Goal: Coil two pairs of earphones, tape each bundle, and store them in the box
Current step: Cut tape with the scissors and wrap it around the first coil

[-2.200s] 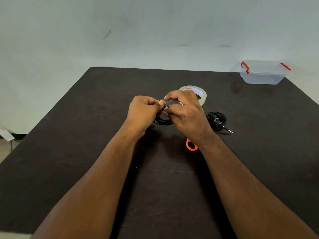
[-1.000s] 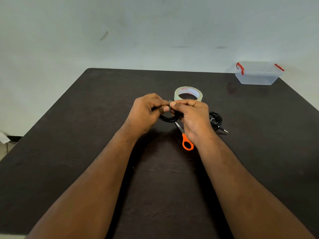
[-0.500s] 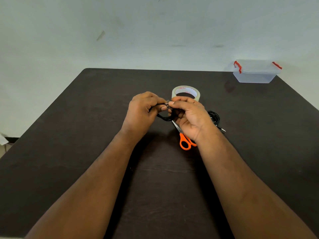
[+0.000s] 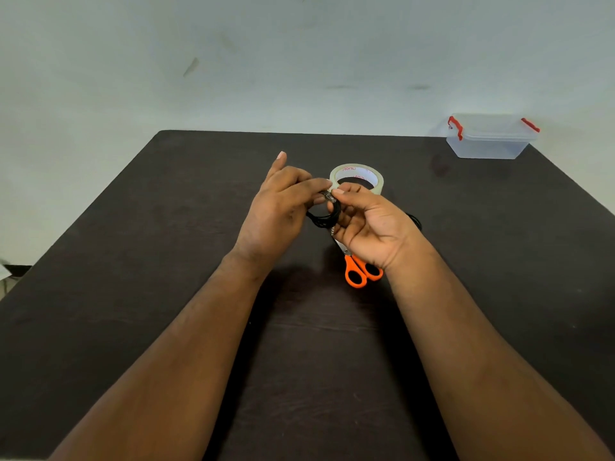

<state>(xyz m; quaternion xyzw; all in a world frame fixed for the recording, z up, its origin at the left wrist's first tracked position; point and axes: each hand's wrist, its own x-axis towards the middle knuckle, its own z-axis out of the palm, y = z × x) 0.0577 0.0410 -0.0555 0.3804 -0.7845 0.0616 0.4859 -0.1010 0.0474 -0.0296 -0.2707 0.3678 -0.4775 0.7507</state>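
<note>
While I hold the first bundle above the tabletop (image 4: 166, 247), the stock stands thus. Item one: a coil of thin black earphone cable (image 4: 324, 216), its plug hanging below, pinched at the top between my left hand (image 4: 278, 212), thumb and middle fingers curled on it with the forefinger raised clear, and my right hand (image 4: 371, 224), fingertips curled round the same spot. A small pale band seems to sit where both hands meet; I judge it a strip of tape being pressed round the coil, though it is too small to be sure. Item two: a second black earphone bundle (image 4: 416, 221), lying on the tabletop just behind my right wrist, mostly hidden; whether it is coiled properly or taped I cannot tell. Item three: a roll of clear tape on a white core (image 4: 357, 171), flat on the tabletop just beyond the hands. Item four: orange-handled scissors (image 4: 357, 274), lying under my right hand. Item five: a clear plastic box with red clips (image 4: 489, 141), lid on, at the far right corner, well apart from everything. Outstanding, by my reckoning: finish this taping, deal with the second bundle, open the box, store both.
</note>
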